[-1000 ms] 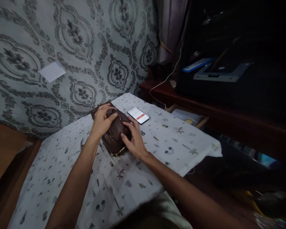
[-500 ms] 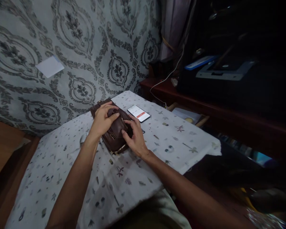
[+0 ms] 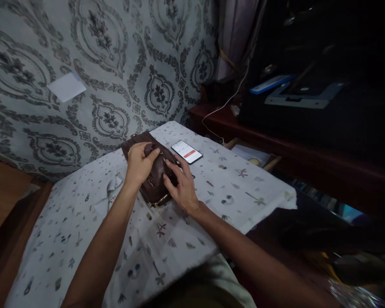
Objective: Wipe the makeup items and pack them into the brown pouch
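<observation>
A dark brown leather bag (image 3: 157,174) with brass-coloured zippers lies on the cloth-covered table. My left hand (image 3: 139,164) is closed on the far left part of its front pocket, thumb pressed over the top and fingertips partly hidden behind raised leather. At the bag's right side, my right hand (image 3: 183,188) grips the pocket near a zipper, with thumb and fingers curled against the leather. What lies under its fingertips is too small to make out. Just beyond the right hand, a phone (image 3: 187,152) with a lit screen rests flat on the cloth.
The white patterned cloth (image 3: 208,214) covers the table, which stands against a patterned wall (image 3: 111,117). To the right are a dark red wooden cabinet (image 3: 218,117) and an open drawer (image 3: 244,152) holding papers. A white cable (image 3: 226,102) hangs down towards the drawer.
The fingers of my left hand have curled in further over the bag's pocket. My right hand stays in nearly the same place, and the bag has hardly moved.
</observation>
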Demonstrator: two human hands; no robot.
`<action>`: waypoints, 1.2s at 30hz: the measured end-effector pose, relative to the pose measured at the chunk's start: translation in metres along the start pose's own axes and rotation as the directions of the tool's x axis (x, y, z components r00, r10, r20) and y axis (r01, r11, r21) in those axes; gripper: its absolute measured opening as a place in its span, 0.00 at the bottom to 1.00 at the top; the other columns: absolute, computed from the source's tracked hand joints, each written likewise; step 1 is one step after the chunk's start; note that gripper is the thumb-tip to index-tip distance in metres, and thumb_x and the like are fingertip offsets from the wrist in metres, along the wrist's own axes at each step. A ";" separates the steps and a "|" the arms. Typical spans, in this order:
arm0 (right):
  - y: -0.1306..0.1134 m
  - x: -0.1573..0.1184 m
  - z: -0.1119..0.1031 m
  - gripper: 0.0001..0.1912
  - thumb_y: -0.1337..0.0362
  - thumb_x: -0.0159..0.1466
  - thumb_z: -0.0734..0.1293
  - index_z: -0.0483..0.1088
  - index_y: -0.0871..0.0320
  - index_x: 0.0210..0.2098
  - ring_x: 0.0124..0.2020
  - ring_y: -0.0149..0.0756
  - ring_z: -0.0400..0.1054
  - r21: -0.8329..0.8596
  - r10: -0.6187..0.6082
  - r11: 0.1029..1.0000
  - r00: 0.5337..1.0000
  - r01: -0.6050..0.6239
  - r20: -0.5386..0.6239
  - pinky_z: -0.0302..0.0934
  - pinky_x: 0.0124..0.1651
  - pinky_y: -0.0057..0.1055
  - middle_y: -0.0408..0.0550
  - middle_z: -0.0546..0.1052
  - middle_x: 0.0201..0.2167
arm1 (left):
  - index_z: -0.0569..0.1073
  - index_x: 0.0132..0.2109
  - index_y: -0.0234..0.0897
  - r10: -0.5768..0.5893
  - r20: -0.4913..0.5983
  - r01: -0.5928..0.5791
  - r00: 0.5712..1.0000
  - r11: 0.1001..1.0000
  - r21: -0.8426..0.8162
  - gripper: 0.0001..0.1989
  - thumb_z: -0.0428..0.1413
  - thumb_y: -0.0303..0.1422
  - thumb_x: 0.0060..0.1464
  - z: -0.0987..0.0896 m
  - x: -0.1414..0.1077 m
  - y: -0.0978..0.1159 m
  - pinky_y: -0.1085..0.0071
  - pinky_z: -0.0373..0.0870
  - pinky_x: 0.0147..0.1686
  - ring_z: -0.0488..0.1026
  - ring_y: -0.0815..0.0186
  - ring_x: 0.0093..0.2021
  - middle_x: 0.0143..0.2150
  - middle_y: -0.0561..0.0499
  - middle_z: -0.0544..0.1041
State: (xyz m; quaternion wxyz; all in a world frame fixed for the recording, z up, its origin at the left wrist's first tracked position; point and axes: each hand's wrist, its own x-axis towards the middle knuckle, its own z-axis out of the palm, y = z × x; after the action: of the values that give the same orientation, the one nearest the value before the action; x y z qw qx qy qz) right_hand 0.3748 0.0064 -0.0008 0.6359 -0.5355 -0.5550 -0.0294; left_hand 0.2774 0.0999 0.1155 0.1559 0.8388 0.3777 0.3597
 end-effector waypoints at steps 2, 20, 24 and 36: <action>0.001 -0.002 0.002 0.21 0.60 0.70 0.62 0.66 0.53 0.61 0.68 0.51 0.58 -0.057 -0.036 0.998 0.999 0.035 -0.009 0.58 0.68 0.58 0.60 0.61 0.66 | 0.77 0.34 0.39 -0.004 -0.011 0.004 1.000 1.000 0.002 0.08 0.57 0.37 0.54 0.000 -0.002 0.004 0.58 0.73 0.49 0.77 0.56 0.43 0.38 0.47 0.81; -0.001 -0.003 0.005 0.22 0.61 0.70 0.60 0.67 0.53 0.62 0.70 0.55 0.53 -0.061 -0.002 0.998 0.999 0.005 0.039 0.54 0.68 0.63 0.60 0.58 0.69 | 0.76 0.41 0.39 0.091 0.002 -0.089 0.996 0.979 0.185 0.06 0.57 0.32 0.57 0.000 -0.017 0.016 0.52 0.58 0.66 0.73 0.56 0.57 0.52 0.45 0.80; -0.003 -0.002 0.002 0.22 0.60 0.69 0.61 0.67 0.52 0.61 0.69 0.53 0.56 -0.058 0.002 0.998 1.000 0.000 0.021 0.56 0.68 0.61 0.58 0.60 0.68 | 0.76 0.39 0.40 0.090 0.006 -0.090 0.996 0.978 0.191 0.04 0.58 0.32 0.57 0.000 -0.020 0.019 0.50 0.56 0.67 0.74 0.56 0.57 0.51 0.46 0.81; -0.008 0.009 -0.011 0.15 0.62 0.71 0.57 0.65 0.53 0.55 0.60 0.43 0.67 0.218 0.220 0.953 0.975 -0.208 -0.033 0.63 0.65 0.47 0.55 0.74 0.56 | 0.76 0.37 0.41 0.122 0.086 -0.134 0.989 0.979 0.156 0.02 0.57 0.31 0.58 -0.005 -0.021 0.019 0.50 0.53 0.67 0.72 0.57 0.60 0.48 0.47 0.82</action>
State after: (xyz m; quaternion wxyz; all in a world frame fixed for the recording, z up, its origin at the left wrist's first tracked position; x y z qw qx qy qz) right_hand 0.3802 0.0006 0.0135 0.7045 -0.5201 -0.4755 0.0843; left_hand 0.2744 0.0712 0.1191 0.0779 0.8843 0.3446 0.3052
